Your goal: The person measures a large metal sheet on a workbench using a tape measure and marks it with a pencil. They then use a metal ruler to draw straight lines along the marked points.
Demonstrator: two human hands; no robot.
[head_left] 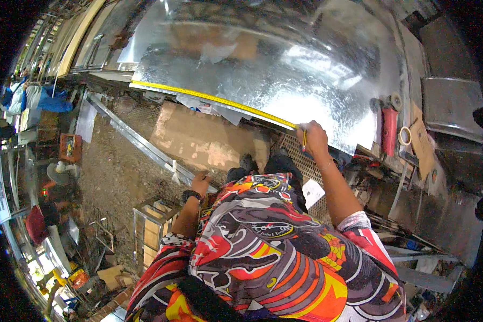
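Observation:
A yellow tape measure (214,99) stretches along the near edge of a shiny metal sheet (225,70). At the tape's right end, my right hand (314,138) is closed on it, over the sheet's edge. A slim yellow and dark piece, pencil-like, points down from those fingers; I cannot make out exactly what it is. Low beside my body, my left hand (200,184) holds nothing that I can see, its fingers loosely apart. A black band circles that wrist. Close to this hand runs a long metal channel (139,140).
Right of the sheet lie a red grinder-like tool (389,129), a tape roll (405,136) and brown cardboard (423,142). A small metal frame (151,228) stands at lower left. An orange-red box (70,147) sits on the dirt floor, left. Perforated metal (300,155) lies below my right hand.

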